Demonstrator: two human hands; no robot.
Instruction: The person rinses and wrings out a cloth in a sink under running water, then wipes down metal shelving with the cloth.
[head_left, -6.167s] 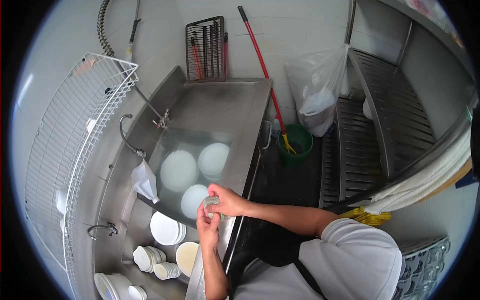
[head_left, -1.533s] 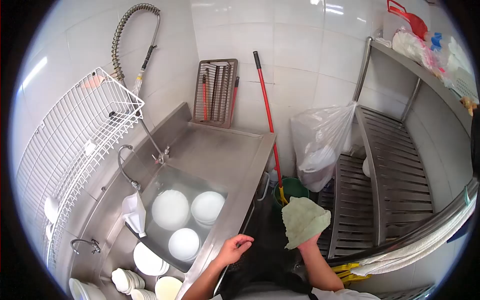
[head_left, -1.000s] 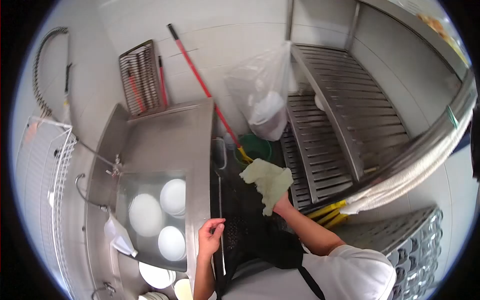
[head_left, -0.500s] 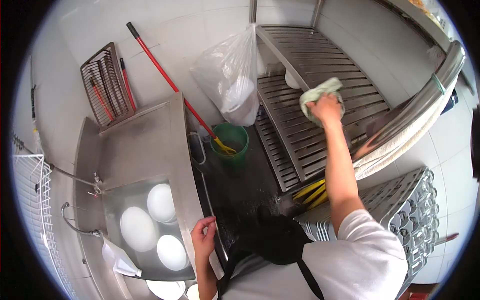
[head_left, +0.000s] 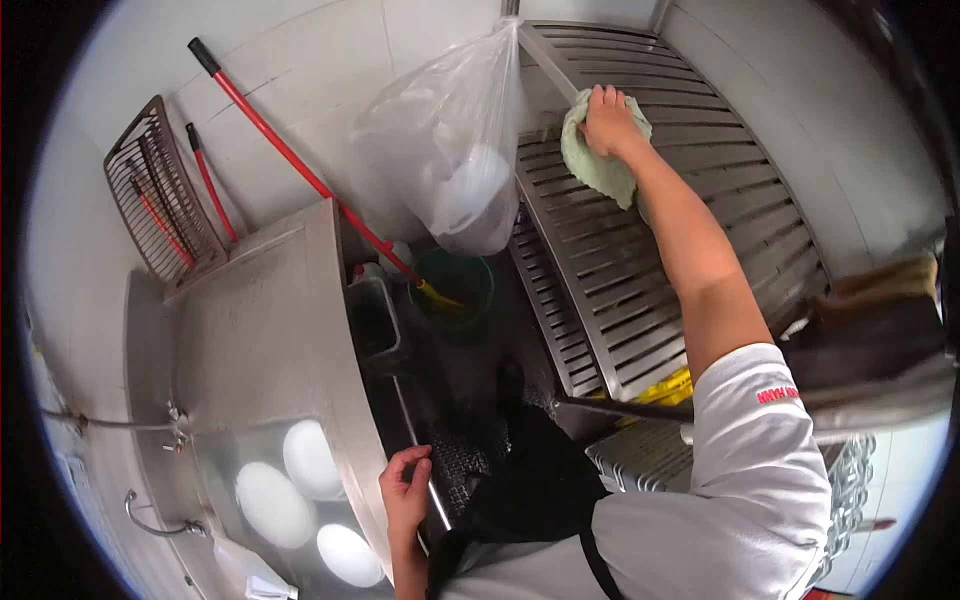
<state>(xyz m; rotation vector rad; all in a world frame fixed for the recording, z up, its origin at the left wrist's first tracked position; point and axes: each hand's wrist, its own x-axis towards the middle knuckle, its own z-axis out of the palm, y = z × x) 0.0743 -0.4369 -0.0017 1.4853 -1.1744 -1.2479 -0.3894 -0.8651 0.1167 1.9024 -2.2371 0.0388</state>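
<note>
My right hand (head_left: 612, 125) presses a pale green cloth (head_left: 600, 172) onto the upper slatted metal rack (head_left: 690, 130), near its far left edge. The arm is stretched forward, and the cloth bunches under the fingers and hangs toward me. By the edge of the steel sink counter (head_left: 270, 290), my left hand (head_left: 406, 490) hangs with loosely bent fingers and the thumb apart, holding nothing. Beneath the upper rack a lower slatted shelf (head_left: 560, 335) shows in part.
White plates (head_left: 275, 505) lie in the water-filled sink on the left. A clear plastic bag (head_left: 440, 150) hangs beside the rack, above a green bucket (head_left: 452, 290) with a red-handled tool (head_left: 300, 155) in it. Brown and white cloths (head_left: 865, 320) hang at right.
My right hand has slid the cloth up and left over the rack. The camera view has shifted forward and right. My left hand stays by the counter edge.
</note>
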